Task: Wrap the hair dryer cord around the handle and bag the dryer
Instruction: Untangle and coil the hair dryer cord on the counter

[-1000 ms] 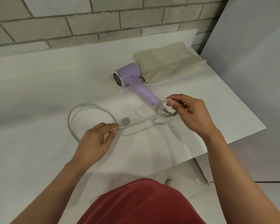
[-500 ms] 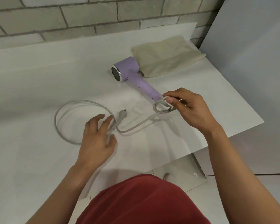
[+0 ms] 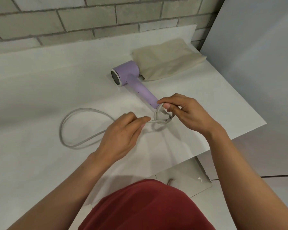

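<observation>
**Position.** The lilac hair dryer (image 3: 129, 73) lies on its side on the white desk (image 3: 40, 90), toward the far right corner, barrel pointing at the left edge and handle (image 3: 145, 92) running back toward the near edge. The beige cloth bag (image 3: 166, 62) lies flat in the far right corner, just behind the barrel and apparently touching it.

**Cord.** The grey cord (image 3: 61, 130) leaves the handle end, forms a small crossed loop there, passes under the hands, then spreads in one wide loop on the desk toward the left edge. The plug is not in view.

**Hands.** The right hand (image 3: 184, 112) grasps the small loop at the handle end, fingers (image 3: 166, 106) curled round it. The left hand (image 3: 121, 135) pinches the cord just beside that loop, between thumb and fingers (image 3: 140, 121).

**Handling, as judged.**
- The cord is soft but springy – it holds open curves rather than lying limp, so each turn will likely slacken unless tension is kept on it.
- The handle looks smooth – turns may slide along it; lay them side by side.
- The dryer appears light and rigid; it may roll or skid on the desk if pulled by the cord alone. Hold it by the handle.
- The bag is limp cloth; its mouth will probably need one hand to open it.
</observation>
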{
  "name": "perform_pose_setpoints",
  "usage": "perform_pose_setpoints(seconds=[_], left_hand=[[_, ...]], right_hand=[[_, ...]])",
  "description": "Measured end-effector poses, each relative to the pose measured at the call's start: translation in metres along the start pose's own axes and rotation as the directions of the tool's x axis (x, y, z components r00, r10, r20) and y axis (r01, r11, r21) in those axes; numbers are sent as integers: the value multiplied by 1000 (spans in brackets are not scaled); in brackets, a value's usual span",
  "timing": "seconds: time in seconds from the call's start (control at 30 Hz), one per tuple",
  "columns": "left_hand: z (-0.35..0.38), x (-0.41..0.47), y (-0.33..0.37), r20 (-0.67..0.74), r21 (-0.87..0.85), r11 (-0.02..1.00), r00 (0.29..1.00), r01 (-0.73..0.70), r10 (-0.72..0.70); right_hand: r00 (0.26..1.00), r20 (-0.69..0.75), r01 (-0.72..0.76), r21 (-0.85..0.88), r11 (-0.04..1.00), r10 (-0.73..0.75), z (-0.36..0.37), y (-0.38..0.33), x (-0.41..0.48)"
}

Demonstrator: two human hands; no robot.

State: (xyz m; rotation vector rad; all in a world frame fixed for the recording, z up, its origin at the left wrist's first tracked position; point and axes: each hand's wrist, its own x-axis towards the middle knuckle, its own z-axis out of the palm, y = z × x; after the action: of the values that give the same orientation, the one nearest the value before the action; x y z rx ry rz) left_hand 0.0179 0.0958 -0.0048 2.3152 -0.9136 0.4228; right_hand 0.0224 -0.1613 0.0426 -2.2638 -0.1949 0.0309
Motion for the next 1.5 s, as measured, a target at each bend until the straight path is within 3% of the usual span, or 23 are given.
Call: perform_pose_setpoints(seconds=[0.1, 0.2, 0.33, 0.43, 0.53, 0.63, 0.73, 0.8, 0.9, 1.03, 1.13, 1.2, 1.37, 1.5], left_hand=[[-7, 14, -3, 18, 54, 992, 993, -114, 113], [-12, 21, -2, 88, 103, 970, 973, -220, 211], [-8, 27, -2, 193, 251, 937, 961, -244, 198], [-4, 34, 1, 130, 314, 927, 977, -204, 171], [-6, 45, 3, 34, 297, 917, 962, -268, 270], [-11, 55, 6, 17, 240, 920, 949, -309, 314], [-10, 59, 4, 52, 169, 958, 972, -233, 227], [-8, 59, 5, 98, 54, 990, 988, -127, 122], [-11, 63, 11, 129, -199, 977, 990, 83, -57], [-19, 71, 19, 147, -406, 855, 946, 323, -288], [-26, 76, 16, 267, -558, 729, 918, 396, -294], [-29, 79, 6, 274, -611, 689, 921, 389, -277], [-38, 82, -3, 337, -599, 691, 910, 405, -241], [-35, 82, -4, 308, -522, 793, 936, 314, -168]], right_hand=[[996, 84, -5, -12, 1000, 6, 3, -1, 3], [996, 83, -33, 82, 996, 26, 1, -6, 4], [997, 63, -56, 155, 986, 47, -4, -9, 5], [997, 64, -64, 190, 980, 52, -6, -12, 4], [997, 43, -72, 212, 975, 64, -5, -16, 6], [997, -69, -37, 105, 994, 45, -3, -15, 4], [979, -198, -6, 164, 986, 38, -5, -17, -9], [993, -115, 12, 191, 982, 10, -8, -18, -18], [996, 55, 66, 2, 998, -66, -4, -10, -24], [984, -169, 70, 64, 996, -58, 5, -5, -22], [975, -208, 92, 90, 992, -71, 3, -3, -20], [980, -189, 88, 162, 983, -56, -1, 0, -19], [977, -214, 73, 292, 954, -9, -4, -2, -15], [978, -207, 59, 357, 932, 17, -3, -4, -9]])
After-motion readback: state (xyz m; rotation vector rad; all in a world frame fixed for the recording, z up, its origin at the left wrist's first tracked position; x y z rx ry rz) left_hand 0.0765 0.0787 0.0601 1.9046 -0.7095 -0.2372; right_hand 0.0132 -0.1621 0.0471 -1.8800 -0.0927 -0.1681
